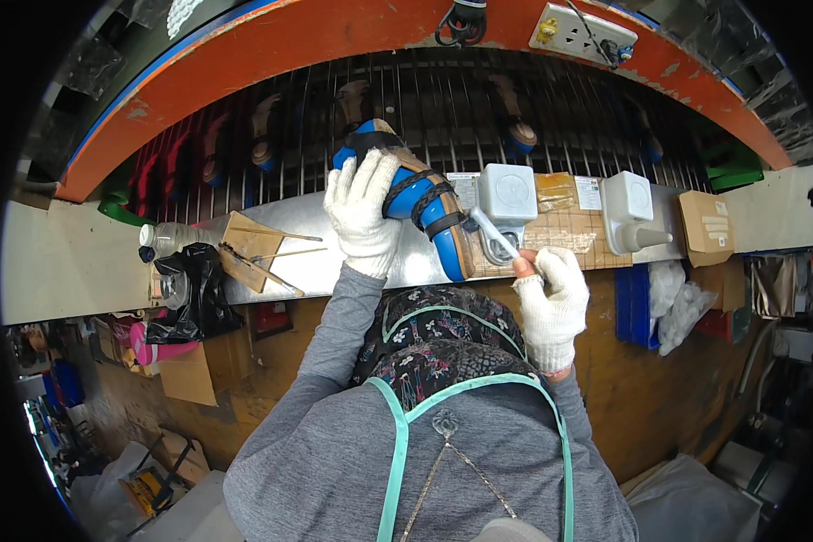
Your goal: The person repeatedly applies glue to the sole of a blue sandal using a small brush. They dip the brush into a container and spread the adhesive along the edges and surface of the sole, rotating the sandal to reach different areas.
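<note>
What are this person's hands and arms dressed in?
The left hand wears an off-white knitted glove; the right hand wears a similar one, with bare fingertips showing. A thin reddish band shows at the right wrist. Heathered grey sleeves cover both forearms.

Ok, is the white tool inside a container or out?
The white tool is out: its dark tip shows by the blue shoe, right hand holding it.

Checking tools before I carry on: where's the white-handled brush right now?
In the head view, just right of centre, the white-handled brush is held in the right hand, its dark end beside the blue shoe.
</note>
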Demonstrator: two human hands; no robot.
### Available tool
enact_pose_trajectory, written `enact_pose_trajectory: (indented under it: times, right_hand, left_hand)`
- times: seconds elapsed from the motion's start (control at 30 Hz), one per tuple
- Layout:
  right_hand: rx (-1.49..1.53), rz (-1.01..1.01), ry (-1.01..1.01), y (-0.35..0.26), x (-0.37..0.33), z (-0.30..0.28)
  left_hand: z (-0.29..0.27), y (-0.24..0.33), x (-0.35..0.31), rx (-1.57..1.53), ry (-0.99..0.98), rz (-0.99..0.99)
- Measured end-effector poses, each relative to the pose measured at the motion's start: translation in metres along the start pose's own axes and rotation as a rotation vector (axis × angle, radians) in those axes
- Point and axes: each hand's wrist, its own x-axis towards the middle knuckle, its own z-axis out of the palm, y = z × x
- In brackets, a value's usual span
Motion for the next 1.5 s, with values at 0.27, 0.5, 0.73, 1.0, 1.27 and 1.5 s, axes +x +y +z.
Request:
enact_pose_trajectory:
  times: [0.27,0.5,0.73,1.0,1.27,1.5]
  right_hand:
    - [0.287,0.137,-0.136,0.007,0.001,0.004]
    - [0.245,0.013,-0.062,0.011,0.003,0.007]
    - [0.188,-0.137,-0.07,0.018,0.033,-0.002]
    - [0.147,-0.276,-0.148,0.017,0.075,-0.02]
    - [0.198,-0.218,-0.164,0.008,0.097,-0.028]
    - [0.142,-0.216,-0.203,0.013,0.098,-0.037]
  left_hand:
    - [0.0,0.004,0.0,-0.02,-0.036,-0.068]
    - [0.0,0.02,0.002,-0.192,-0.086,-0.173]
    - [-0.006,0.047,0.002,-0.405,-0.38,-0.445]
    - [-0.016,0.065,0.013,-0.675,-0.887,-0.741]
    - [-0.024,0.081,0.021,-0.722,-0.942,-0.727]
    - [-0.02,0.081,0.02,-0.645,-0.976,-0.671]
